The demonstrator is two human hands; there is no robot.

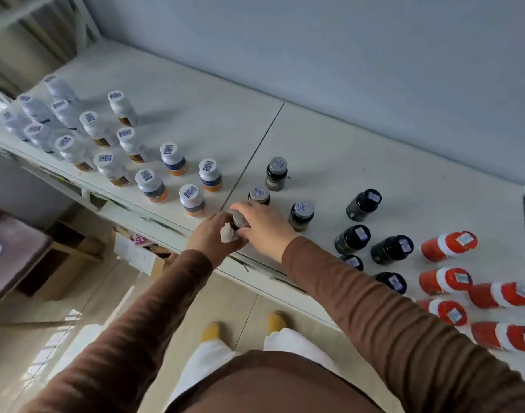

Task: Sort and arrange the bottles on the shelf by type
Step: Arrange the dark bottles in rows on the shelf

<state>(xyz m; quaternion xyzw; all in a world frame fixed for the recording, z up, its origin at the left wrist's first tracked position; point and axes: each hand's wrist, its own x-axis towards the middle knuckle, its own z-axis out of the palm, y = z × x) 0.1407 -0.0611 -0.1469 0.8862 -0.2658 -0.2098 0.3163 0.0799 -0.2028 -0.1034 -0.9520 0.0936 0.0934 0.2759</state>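
Observation:
A dark bottle with a grey cap [239, 221] stands near the front edge of the white shelf [344, 162]. Both hands are on it: my left hand [209, 237] grips it from the left with a white scrap between the fingers, and my right hand [261, 226] wraps it from the right. Three more grey-capped dark bottles [276, 173] stand just behind. White-capped bottles with orange bases [174, 158] stand to the left, taller white bottles [91, 129] further left. Black-capped bottles [364, 204] and red-capped bottles [448, 245] fill the right side.
A seam [255, 153] splits the shelf surface down the middle. The grey wall [344, 55] backs the shelf. Cardboard boxes and papers [136, 248] sit on the floor below the shelf's front edge. My feet in yellow shoes [243, 326] stand on the tiled floor.

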